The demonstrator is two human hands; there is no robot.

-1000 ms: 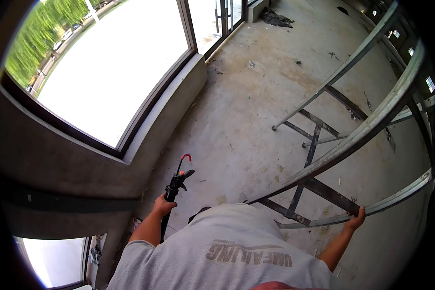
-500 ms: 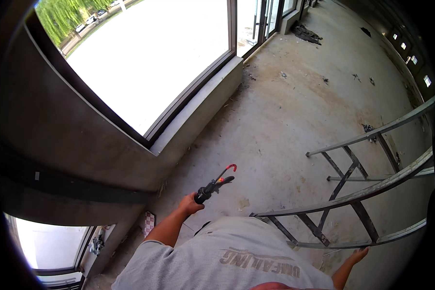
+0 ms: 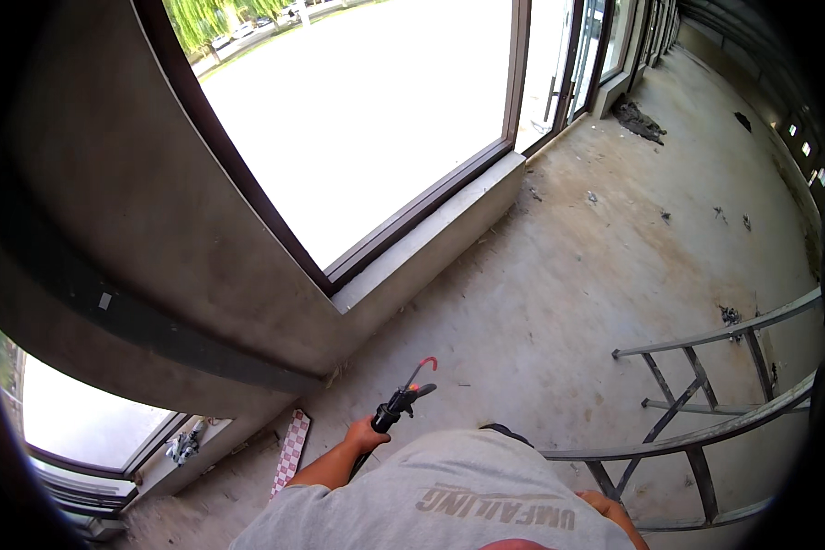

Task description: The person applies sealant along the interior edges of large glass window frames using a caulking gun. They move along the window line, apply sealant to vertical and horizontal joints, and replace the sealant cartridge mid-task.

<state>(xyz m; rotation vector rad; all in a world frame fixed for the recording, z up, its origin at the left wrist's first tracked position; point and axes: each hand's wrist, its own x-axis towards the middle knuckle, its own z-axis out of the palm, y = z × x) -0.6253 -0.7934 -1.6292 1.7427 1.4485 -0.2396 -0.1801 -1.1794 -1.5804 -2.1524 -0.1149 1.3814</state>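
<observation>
My left hand (image 3: 367, 434) is closed around the black grip of a caulking gun (image 3: 401, 398), whose red hooked rod points up and to the right. My right hand (image 3: 603, 504) is only partly seen at the lower right, just behind my grey shirt, and it rests on the lower rail of a grey metal ladder (image 3: 706, 431). Its fingers are mostly hidden by my shoulder. The ladder lies tilted across the right side of the view, above a bare concrete floor (image 3: 559, 302).
A large window (image 3: 367, 119) with a dark frame and a concrete sill (image 3: 431, 247) runs along the left. A red-and-white checkered strip (image 3: 291, 445) leans by the wall. Debris lies on the floor at the far end (image 3: 639, 119). A lower window (image 3: 82, 422) shows at bottom left.
The view has swung left and toward the window. The ladder has slid to the right edge, and my right hand has dropped almost out of sight. The caulking gun stays in my left hand.
</observation>
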